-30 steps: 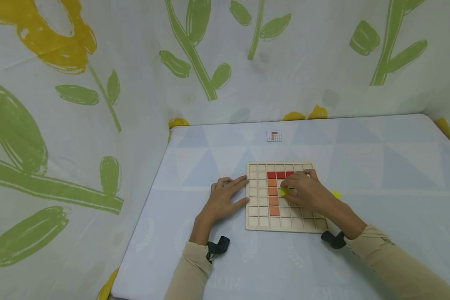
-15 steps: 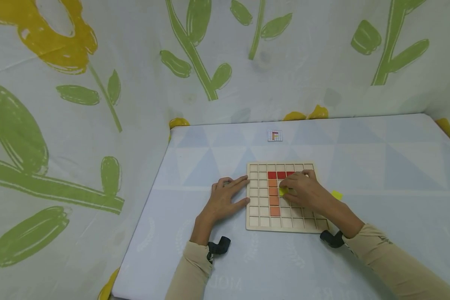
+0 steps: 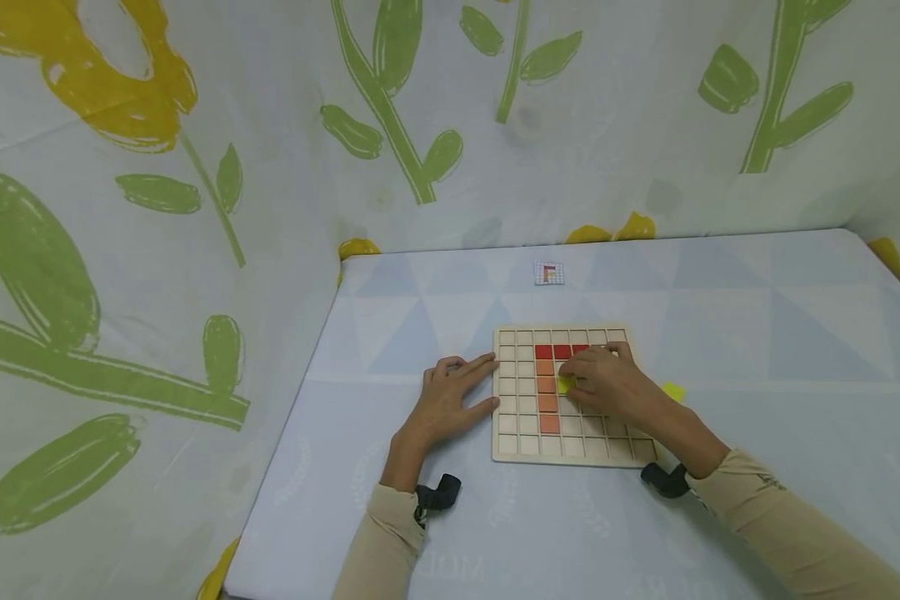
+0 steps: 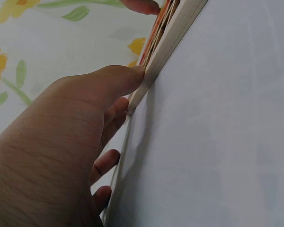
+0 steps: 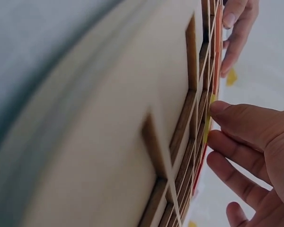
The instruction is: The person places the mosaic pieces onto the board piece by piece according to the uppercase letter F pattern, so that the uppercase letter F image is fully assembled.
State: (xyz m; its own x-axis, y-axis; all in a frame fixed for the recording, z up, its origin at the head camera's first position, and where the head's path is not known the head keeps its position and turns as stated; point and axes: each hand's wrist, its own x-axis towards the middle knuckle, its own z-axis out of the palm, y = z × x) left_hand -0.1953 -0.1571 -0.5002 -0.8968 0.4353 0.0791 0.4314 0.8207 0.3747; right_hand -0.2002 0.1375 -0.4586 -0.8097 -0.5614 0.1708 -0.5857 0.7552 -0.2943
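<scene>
A wooden grid board lies on the table, with red tiles in an upper row and a column of several orange tiles below. My right hand pinches a yellow tile between thumb and fingers, at the cell just right of the orange column. In the right wrist view the thumb and index fingertip sit at either side of this tile, down at the board's surface. My left hand touches the board's left edge with extended fingers; its thumb rests against the side.
Another yellow tile lies on the table right of the board, partly behind my right forearm. Behind the board is a small card printed with a coloured grid pattern. A flower-printed cloth rises at the table's back edge.
The yellow tile in my right hand has shifted slightly left, up to the orange column. My left hand stays at the board's edge.
</scene>
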